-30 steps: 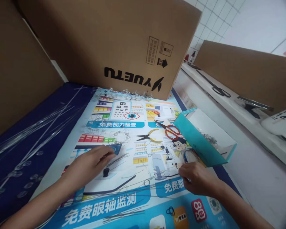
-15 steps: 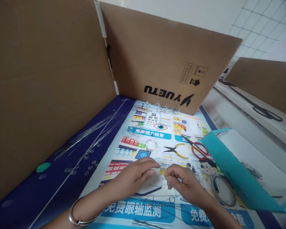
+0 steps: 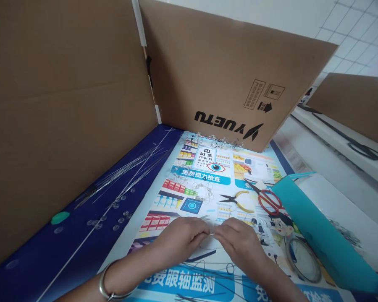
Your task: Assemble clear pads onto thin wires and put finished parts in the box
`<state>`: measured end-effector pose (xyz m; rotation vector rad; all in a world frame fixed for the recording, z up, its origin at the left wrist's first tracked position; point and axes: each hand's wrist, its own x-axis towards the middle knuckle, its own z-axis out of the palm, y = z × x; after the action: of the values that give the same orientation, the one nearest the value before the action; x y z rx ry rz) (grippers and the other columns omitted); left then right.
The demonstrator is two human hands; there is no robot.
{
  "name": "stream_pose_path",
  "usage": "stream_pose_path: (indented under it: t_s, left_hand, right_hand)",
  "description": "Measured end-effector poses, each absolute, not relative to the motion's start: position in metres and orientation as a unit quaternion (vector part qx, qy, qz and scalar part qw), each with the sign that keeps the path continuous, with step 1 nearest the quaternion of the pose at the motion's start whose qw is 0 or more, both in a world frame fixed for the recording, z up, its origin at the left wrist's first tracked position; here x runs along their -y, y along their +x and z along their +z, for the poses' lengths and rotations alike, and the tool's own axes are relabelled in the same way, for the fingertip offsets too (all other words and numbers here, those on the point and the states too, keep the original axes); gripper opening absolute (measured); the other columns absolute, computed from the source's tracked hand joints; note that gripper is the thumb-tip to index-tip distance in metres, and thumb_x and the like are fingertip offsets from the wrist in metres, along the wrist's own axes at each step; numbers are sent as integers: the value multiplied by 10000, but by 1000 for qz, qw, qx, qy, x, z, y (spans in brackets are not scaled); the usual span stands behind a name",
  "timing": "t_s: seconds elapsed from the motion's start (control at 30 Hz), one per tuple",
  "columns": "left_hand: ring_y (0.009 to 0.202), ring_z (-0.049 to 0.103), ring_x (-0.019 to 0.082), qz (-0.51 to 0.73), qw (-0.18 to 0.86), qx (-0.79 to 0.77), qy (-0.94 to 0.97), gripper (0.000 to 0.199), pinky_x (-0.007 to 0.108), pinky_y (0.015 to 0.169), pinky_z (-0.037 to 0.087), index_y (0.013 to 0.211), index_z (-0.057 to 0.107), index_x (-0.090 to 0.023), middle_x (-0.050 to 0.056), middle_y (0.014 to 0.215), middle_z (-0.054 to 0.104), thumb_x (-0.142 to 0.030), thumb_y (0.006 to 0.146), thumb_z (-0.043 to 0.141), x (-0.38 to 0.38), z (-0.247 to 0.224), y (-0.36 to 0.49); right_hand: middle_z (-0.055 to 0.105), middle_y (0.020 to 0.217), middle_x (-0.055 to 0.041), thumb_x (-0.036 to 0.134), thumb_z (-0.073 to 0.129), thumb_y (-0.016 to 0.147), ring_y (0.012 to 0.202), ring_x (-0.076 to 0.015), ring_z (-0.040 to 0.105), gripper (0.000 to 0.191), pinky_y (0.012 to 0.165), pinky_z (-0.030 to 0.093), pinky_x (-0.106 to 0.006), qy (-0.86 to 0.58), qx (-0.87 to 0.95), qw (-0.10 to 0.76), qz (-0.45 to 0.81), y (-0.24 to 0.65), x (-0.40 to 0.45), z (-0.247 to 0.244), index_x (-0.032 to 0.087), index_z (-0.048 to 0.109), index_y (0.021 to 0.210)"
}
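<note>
My left hand (image 3: 187, 235) and my right hand (image 3: 236, 239) are close together over the printed poster (image 3: 220, 218), fingertips almost meeting. Both are closed in a pinch on a thin piece of wire (image 3: 211, 234), of which a short bright length shows between them. Beneath and nearer me lie several dark wires (image 3: 208, 272). Beyond the hands rests a ring of clear beads (image 3: 202, 192). To its right are pliers with yellow handles (image 3: 237, 201) and red-handled scissors (image 3: 269, 200). A coil of wire (image 3: 303, 260) lies right of my right forearm.
Clear beads (image 3: 116, 205), loose straight wires (image 3: 129, 172) and a green piece (image 3: 60, 217) lie on the blue surface at left. Cardboard panels (image 3: 220, 75) stand behind and left. A teal-edged box (image 3: 321, 235) holding metallic bits is at right. More beaded pieces (image 3: 214, 140) lie by the back panel.
My hands have come closer together, and the fingers now pinch with wire showing between them. The view has shifted slightly, so the surroundings appear further right.
</note>
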<state>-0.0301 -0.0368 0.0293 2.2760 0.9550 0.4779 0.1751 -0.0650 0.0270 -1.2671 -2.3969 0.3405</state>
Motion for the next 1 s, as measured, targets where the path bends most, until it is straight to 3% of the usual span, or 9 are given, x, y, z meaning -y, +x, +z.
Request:
stream_pose_path:
  t_s: [0.3, 0.87, 1.0]
  left_hand:
    - [680, 584, 173, 147, 247, -362, 887, 153, 257, 597, 387, 784, 583, -194, 12, 744, 652, -131, 823, 449, 42, 30, -28]
    - [623, 515, 164, 166, 121, -338, 919, 128, 277, 554, 353, 729, 492, -189, 13, 672, 570, -94, 771, 418, 48, 21, -26]
    - [632, 518, 162, 179, 140, -324, 918, 143, 273, 565, 360, 741, 495, -188, 11, 665, 561, -105, 802, 397, 46, 21, -27]
  right_hand:
    - [532, 651, -29, 108, 394, 852, 635, -158, 441, 217, 606, 298, -303, -420, 894, 155, 16, 174, 74, 23, 183, 576, 760]
    - [530, 616, -24, 115, 385, 831, 606, -150, 454, 219, 582, 300, -285, -420, 886, 183, 69, 175, 74, 27, 181, 531, 682]
    - [579, 684, -35, 155, 396, 863, 654, -157, 494, 199, 605, 336, -276, -438, 871, 202, 96, 176, 73, 27, 185, 580, 794]
